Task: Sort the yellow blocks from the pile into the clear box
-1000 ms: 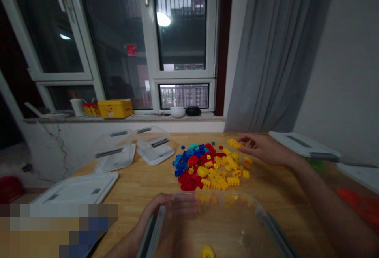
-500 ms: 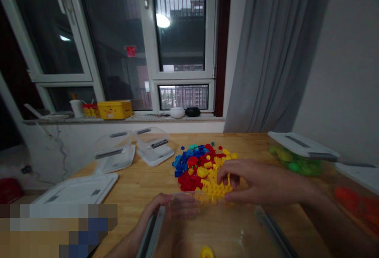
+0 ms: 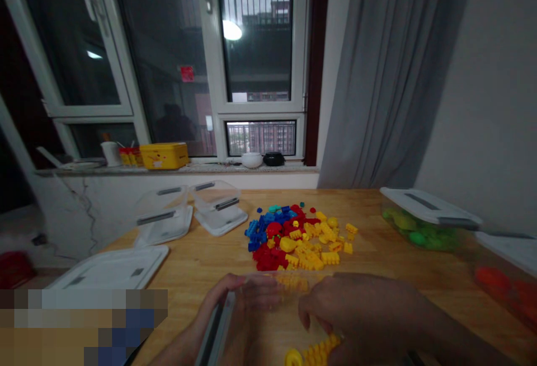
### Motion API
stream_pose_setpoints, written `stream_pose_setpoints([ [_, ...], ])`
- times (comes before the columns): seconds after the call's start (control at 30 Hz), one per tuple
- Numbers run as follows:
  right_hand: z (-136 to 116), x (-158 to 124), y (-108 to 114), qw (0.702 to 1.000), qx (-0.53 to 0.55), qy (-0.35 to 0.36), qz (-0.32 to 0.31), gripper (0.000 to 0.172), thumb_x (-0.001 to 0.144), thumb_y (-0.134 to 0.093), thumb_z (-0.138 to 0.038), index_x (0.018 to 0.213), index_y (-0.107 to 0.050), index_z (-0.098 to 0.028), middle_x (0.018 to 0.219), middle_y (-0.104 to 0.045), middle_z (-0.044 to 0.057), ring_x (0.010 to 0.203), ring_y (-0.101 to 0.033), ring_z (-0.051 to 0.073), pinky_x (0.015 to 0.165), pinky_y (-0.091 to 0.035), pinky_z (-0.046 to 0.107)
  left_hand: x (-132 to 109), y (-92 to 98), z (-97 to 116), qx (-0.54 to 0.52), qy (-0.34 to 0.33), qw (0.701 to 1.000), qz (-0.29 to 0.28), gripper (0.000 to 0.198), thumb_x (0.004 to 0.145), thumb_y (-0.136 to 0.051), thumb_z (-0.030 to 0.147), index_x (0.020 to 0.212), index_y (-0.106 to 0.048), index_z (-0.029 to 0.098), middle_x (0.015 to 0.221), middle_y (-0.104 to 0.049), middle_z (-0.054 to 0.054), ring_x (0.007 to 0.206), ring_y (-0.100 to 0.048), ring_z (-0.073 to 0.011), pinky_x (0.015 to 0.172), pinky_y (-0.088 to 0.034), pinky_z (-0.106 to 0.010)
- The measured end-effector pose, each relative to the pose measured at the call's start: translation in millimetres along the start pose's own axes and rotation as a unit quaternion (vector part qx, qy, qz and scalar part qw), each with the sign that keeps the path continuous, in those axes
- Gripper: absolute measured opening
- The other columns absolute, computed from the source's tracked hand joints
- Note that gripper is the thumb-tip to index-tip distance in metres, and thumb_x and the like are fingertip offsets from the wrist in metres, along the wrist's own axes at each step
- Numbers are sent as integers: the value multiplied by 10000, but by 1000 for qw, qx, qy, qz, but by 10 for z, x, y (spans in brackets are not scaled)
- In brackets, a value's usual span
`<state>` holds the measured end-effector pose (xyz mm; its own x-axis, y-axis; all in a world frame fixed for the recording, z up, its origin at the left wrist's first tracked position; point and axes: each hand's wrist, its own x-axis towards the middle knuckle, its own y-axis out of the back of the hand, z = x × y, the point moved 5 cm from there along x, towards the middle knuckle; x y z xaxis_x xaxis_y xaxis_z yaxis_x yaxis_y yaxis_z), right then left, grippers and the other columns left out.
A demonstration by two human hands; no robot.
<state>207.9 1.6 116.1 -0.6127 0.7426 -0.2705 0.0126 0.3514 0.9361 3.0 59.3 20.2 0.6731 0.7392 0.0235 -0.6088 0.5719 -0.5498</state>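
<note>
A window (image 3: 255, 58) filled the upper left of the frame, with a grey curtain (image 3: 390, 75) to its right and a yellow tin (image 3: 163, 156) on the sill. Below it stood a wooden table (image 3: 201, 259). At the table's far right sat a lidded box of green pieces (image 3: 419, 226), and a box of red pieces (image 3: 499, 293) stood at the right edge of the frame. Two clear boxes (image 3: 188, 209) stood at the table's far left, with a white lid (image 3: 113, 268) in front of them.

At bottom centre, a clear bin (image 3: 268, 321) lay nearest the person. The left hand (image 3: 235, 304) wrapped its near-left rim, fingers closed around the wall and showing through the plastic. The right hand (image 3: 361, 310) hung half-curled inside the bin, fingertips pointing down, just above a row of yellow bricks (image 3: 319, 352). Its palm hid whether it had hold of them. A round yellow piece (image 3: 293, 358) lay beside that row, in the bin. A mixed pile of bricks (image 3: 293, 240) in red, blue and yellow sat at mid-table, just beyond the bin.
</note>
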Motion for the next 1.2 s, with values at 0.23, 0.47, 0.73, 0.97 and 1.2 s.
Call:
stream_pose_setpoints([
  [0.23,-34,127,-69,999,-36,3,-35,415,756,-725,-330,1164,-754,-261,1136,-801,94,994,-753,327,699,-478,343,-28,-58,36,-2,8,1000,6,496,871,-579,368,1217,-794,86,1239,-796,-185,1356,-613,-426,1212,-383,-510],
  [0.47,-69,205,-124,998,-57,11,-38,410,756,-685,-232,1158,-765,-230,1144,-806,141,1028,-770,368,778,-563,407,-12,-59,25,-6,5,1000,4,539,884,-561,359,1334,-740,121,1248,-797,-169,1352,-618,-416,1193,-402,-504],
  [0.73,-65,189,-98,998,-35,16,-42,435,769,-683,-241,1199,-742,-261,1161,-802,86,1038,-760,326,766,-528,367,-44,-18,10,-5,-6,1000,7,447,886,-564,345,1185,-814,127,1195,-813,-172,1336,-632,-416,1225,-364,-508],
  [0.97,5,187,117,989,113,94,-29,438,828,-764,-419,1229,-735,-246,1068,-811,47,936,-756,239,697,-496,273,32,29,-35,4,-13,1000,-13,456,896,-563,365,1186,-811,116,1208,-810,-171,1339,-626,-435,1225,-346,-545],
  [1.2,832,235,628,928,284,78,226,362,926,-686,-521,1070,-759,-196,1092,-775,54,982,-706,197,870,-551,312,47,121,-42,10,1,999,-45,541,901,-550,418,1227,-786,56,1298,-769,-195,1302,-652,-418,1206,-354,-512],
])
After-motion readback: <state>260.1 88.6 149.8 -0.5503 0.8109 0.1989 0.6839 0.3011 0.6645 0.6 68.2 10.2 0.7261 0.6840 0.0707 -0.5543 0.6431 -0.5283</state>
